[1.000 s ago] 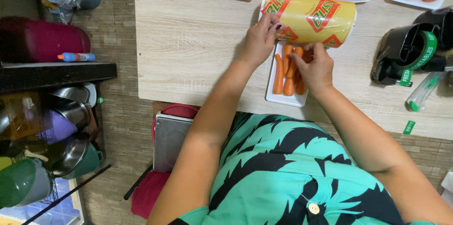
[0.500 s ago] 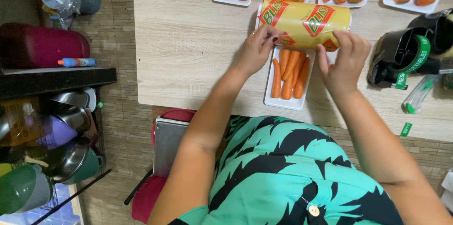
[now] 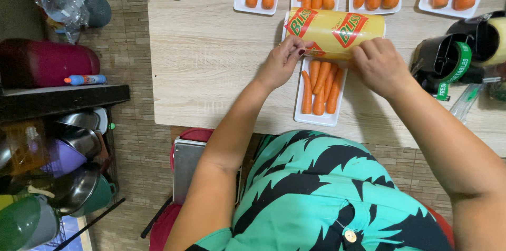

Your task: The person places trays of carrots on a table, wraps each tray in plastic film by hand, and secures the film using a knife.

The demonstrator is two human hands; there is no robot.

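Both hands grip the yellow roll on the tabletop. Left hand fingers pinch its near edge; right hand fingers likewise. Carrot tray lies just below.

a yellow roll of wrap with red and green labels lies across the far end of a white tray on the bench; a green-and-white label tape sits at the right edge
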